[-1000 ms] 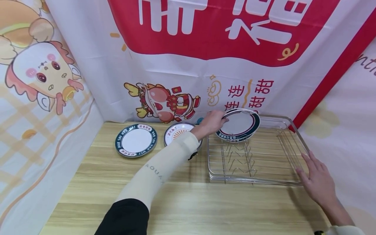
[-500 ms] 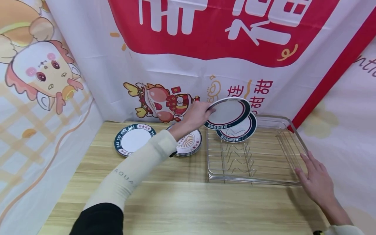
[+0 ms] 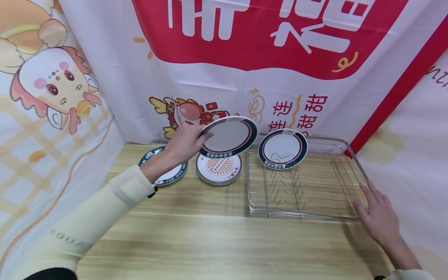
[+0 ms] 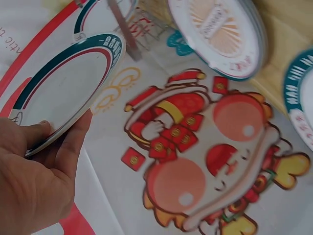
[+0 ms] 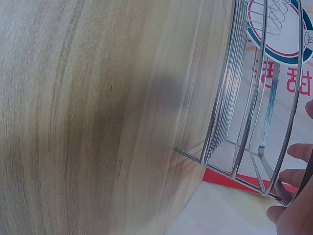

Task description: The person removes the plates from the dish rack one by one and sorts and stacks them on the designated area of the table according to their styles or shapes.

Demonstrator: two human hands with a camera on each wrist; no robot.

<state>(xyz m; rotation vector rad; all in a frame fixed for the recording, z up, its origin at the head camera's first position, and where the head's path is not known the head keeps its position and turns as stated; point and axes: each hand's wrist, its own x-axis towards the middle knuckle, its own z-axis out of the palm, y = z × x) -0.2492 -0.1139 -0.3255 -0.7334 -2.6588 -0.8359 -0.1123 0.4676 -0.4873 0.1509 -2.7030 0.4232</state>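
Note:
My left hand [image 3: 185, 144] pinches the edge of a white plate [image 3: 229, 136] with a dark green rim and thin red ring. It holds the plate tilted above a stack of plates with an orange sunburst [image 3: 220, 168]. In the left wrist view, the thumb lies on the upper face of the held plate [image 4: 73, 88] and fingers are beneath it. A similar plate [image 3: 283, 148] leans upright in the wire dish rack [image 3: 273, 210]. My right hand [image 3: 379, 212] grips the rack's right rim; in the right wrist view its fingers [image 5: 296, 176] are around the wire.
At the left of the wooden table [image 3: 224, 241], green-rimmed plates [image 3: 171, 177] lie partly behind my left wrist. A printed cloth [image 3: 210, 85] hangs right behind the rack and plates, and further cloth borders both sides.
My left hand has moved left from the rack, carrying one plate away from the one that stays there. The sunburst stack is now more visible. My right hand has stayed on the rack.

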